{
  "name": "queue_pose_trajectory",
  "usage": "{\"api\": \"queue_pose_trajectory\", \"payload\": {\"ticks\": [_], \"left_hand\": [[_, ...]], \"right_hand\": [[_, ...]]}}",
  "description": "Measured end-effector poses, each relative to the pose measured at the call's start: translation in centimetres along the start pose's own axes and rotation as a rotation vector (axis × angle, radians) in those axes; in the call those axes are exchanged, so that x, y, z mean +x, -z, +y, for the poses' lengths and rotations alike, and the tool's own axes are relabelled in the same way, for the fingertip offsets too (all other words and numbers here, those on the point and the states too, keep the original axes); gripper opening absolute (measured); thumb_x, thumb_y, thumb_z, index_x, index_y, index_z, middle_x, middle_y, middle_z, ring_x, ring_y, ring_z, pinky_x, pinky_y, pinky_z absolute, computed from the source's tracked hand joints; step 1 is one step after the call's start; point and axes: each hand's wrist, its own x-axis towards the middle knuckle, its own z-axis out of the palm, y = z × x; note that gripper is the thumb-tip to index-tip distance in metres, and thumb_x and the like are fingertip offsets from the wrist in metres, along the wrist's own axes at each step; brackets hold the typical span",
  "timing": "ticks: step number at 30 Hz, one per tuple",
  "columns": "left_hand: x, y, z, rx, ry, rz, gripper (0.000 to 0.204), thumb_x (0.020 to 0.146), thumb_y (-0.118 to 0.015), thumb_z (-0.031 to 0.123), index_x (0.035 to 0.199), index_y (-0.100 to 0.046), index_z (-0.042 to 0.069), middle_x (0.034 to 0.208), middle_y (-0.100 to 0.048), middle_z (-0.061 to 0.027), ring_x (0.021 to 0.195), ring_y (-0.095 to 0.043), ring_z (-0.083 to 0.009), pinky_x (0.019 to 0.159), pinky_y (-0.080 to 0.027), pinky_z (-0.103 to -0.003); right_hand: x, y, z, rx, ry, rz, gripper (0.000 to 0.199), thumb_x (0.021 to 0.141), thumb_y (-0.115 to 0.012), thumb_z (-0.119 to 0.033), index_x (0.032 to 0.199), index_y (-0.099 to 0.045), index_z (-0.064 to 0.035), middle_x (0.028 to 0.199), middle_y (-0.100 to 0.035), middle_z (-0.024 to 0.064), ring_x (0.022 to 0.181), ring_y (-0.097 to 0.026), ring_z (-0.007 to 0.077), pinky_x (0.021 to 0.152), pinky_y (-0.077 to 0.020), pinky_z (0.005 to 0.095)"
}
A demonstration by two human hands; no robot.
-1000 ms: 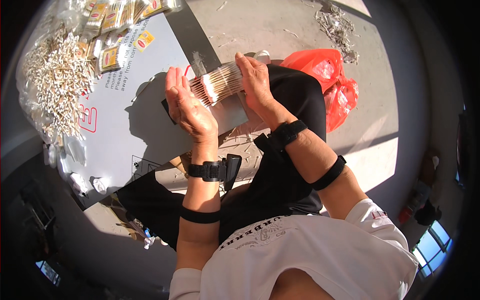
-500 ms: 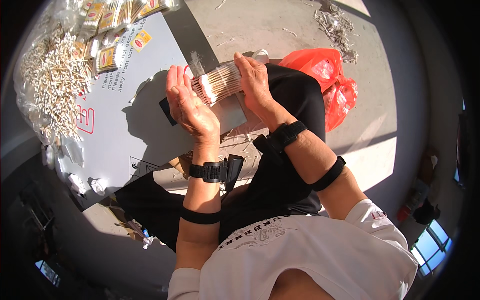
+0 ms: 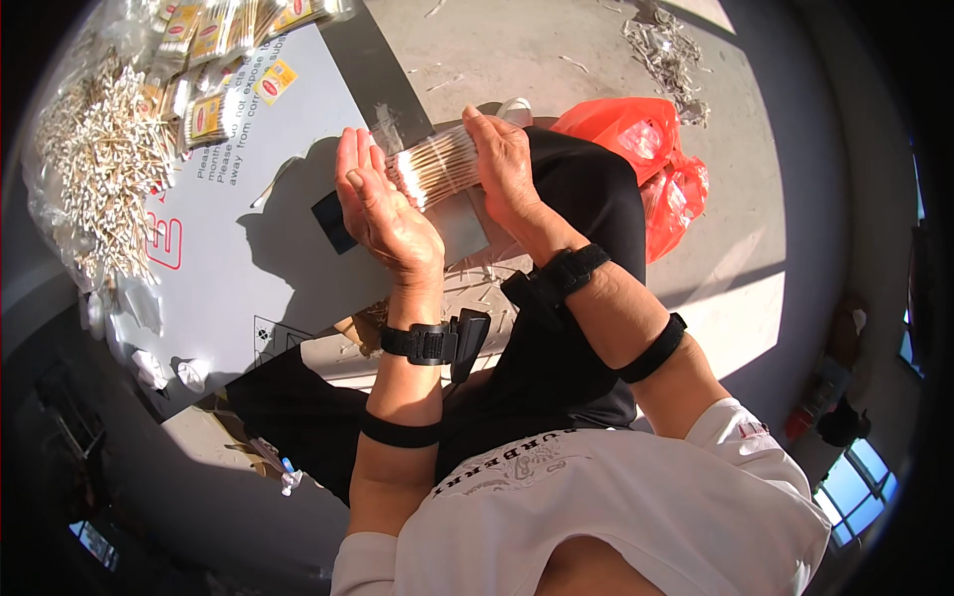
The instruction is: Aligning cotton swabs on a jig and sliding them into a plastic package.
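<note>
A clear packet of cotton swabs (image 3: 439, 167) lies sideways between my hands, its sticks side by side with white tips toward my left palm. My right hand (image 3: 509, 171) is closed around the right end of the packet, thumb on top. Fingers straight, my left hand (image 3: 386, 214) holds its palm up against the swab tips at the other end without gripping. Below the packet is a grey board (image 3: 219, 268). The underside of the packet and my right fingertips are hidden.
At the far left loose cotton swabs (image 3: 109, 169) are heaped on clear plastic. Filled swab packets (image 3: 207, 117) and a yellow card (image 3: 275, 81) lie beside them. A red plastic bag (image 3: 636, 139) sits right of my knee, and scraps (image 3: 671, 60) litter the floor beyond.
My left hand has shifted slightly to the right, closer against the swab tips. The right hand keeps its hold on the packet, almost unmoved.
</note>
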Motion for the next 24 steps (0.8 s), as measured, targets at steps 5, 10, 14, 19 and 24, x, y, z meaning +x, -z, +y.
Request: {"api": "queue_pose_trajectory", "payload": {"ticks": [5, 10, 14, 19, 24], "left_hand": [[-0.1, -0.4, 0.1, -0.013, 0.001, 0.025, 0.062, 0.102, -0.036, 0.044, 0.138, -0.039, -0.007, 0.142, -0.043, -0.021, 0.134, -0.039, -0.0288, 0.113, -0.028, -0.04], [-0.1, -0.6, -0.1, -0.012, 0.004, 0.058, 0.061, 0.103, -0.037, 0.044, 0.137, -0.04, -0.007, 0.14, -0.045, -0.0196, 0.132, -0.041, -0.0281, 0.111, -0.03, -0.04], [-0.1, -0.6, -0.1, -0.02, 0.009, 0.041, 0.061, 0.103, -0.037, 0.043, 0.136, -0.041, -0.007, 0.139, -0.046, -0.019, 0.131, -0.043, -0.0273, 0.109, -0.033, -0.039], [-0.2, -0.9, 0.4, -0.022, 0.055, 0.03, 0.061, 0.103, -0.037, 0.043, 0.136, -0.041, -0.008, 0.139, -0.047, -0.0196, 0.13, -0.044, -0.0273, 0.108, -0.034, -0.038], [-0.3, -1.4, 0.2, 0.227, -0.004, -0.027, 0.067, 0.102, -0.035, 0.047, 0.138, -0.037, -0.009, 0.141, -0.043, -0.0239, 0.134, -0.04, -0.0297, 0.113, -0.029, -0.041]], "right_hand": [[0.0, 0.0, 0.0, 0.016, -0.007, -0.006, 0.032, 0.096, -0.06, -0.028, 0.088, -0.066, 0.0019, 0.074, -0.057, -0.0028, 0.069, -0.048, 0.0061, 0.063, -0.0411, 0.0249], [-0.1, -0.1, 0.0, 0.005, 0.011, 0.008, 0.032, 0.096, -0.06, -0.029, 0.085, -0.066, 0.0008, 0.071, -0.054, -0.004, 0.067, -0.045, 0.0058, 0.061, -0.0399, 0.0254], [-0.2, -0.2, -0.3, 0.042, 0.003, 0.003, 0.032, 0.095, -0.06, -0.029, 0.084, -0.066, 0.001, 0.071, -0.054, -0.0037, 0.067, -0.045, 0.006, 0.061, -0.0396, 0.0255], [-0.4, -0.3, -0.5, -0.04, 0.041, 0.025, 0.034, 0.095, -0.059, -0.028, 0.086, -0.066, 0.0041, 0.071, -0.056, -0.0028, 0.068, -0.045, 0.0064, 0.061, -0.0396, 0.0255], [-0.5, -0.4, -0.6, -0.092, 0.075, 0.041, 0.036, 0.096, -0.059, -0.029, 0.083, -0.065, 0.0043, 0.068, -0.052, -0.0034, 0.067, -0.043, 0.0066, 0.059, -0.038, 0.026]]}}
